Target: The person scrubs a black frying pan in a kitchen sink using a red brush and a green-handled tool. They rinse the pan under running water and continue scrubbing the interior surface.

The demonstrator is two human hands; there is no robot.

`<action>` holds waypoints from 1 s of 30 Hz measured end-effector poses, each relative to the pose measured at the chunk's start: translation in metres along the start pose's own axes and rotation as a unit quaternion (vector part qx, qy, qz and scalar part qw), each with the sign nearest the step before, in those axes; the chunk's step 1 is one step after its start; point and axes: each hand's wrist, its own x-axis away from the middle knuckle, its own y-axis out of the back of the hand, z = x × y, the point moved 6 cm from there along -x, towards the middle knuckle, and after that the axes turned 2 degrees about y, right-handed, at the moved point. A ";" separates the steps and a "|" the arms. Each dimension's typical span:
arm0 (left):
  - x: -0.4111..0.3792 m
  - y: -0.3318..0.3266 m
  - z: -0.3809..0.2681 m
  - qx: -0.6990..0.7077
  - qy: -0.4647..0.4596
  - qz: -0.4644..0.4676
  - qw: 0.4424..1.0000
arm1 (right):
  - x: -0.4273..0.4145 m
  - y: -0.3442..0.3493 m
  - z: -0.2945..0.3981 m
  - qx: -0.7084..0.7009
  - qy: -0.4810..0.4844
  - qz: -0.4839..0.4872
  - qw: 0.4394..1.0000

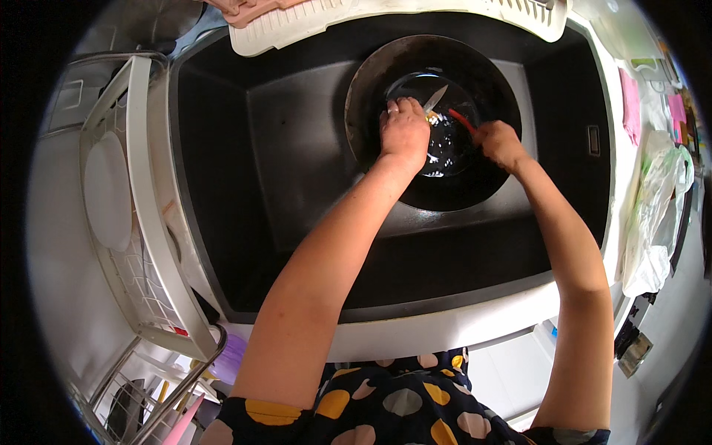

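A dark round wok (371,72) with shiny water in it sits in the black sink, and both my hands are over it. My left hand (405,127), with a ring on one finger, curls palm-down around the base of a small knife (437,99). The bare blade points up and to the right from the thumb side; its handle is hidden, with a yellow bit showing beside the hand. At the wok's right side my right hand (498,146) grips a slim red object (463,120), its free end pointing at the knife. What that object is I cannot tell.
The black sink (303,144) surrounds the wok. A cream ribbed plastic rack (295,28) spans its far edge. On the left stands a white dish rack (146,194) with a white plate (108,192). Plastic bags (653,217) and a pink cloth (629,105) lie along the right.
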 end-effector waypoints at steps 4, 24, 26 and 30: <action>0.018 -0.017 -0.005 0.011 -0.014 0.060 0.998 | -0.021 0.030 -0.012 0.100 -0.073 -0.033 0.992; 0.032 -0.032 -0.022 0.012 -0.142 0.206 0.968 | -0.071 0.083 0.103 0.357 0.145 -0.039 0.922; 0.028 -0.033 -0.029 0.006 -0.148 0.210 0.966 | -0.078 0.070 0.141 0.394 0.268 -0.030 0.879; 0.034 -0.036 -0.026 -0.037 -0.154 0.210 0.965 | -0.079 0.073 0.146 0.388 0.281 -0.040 0.877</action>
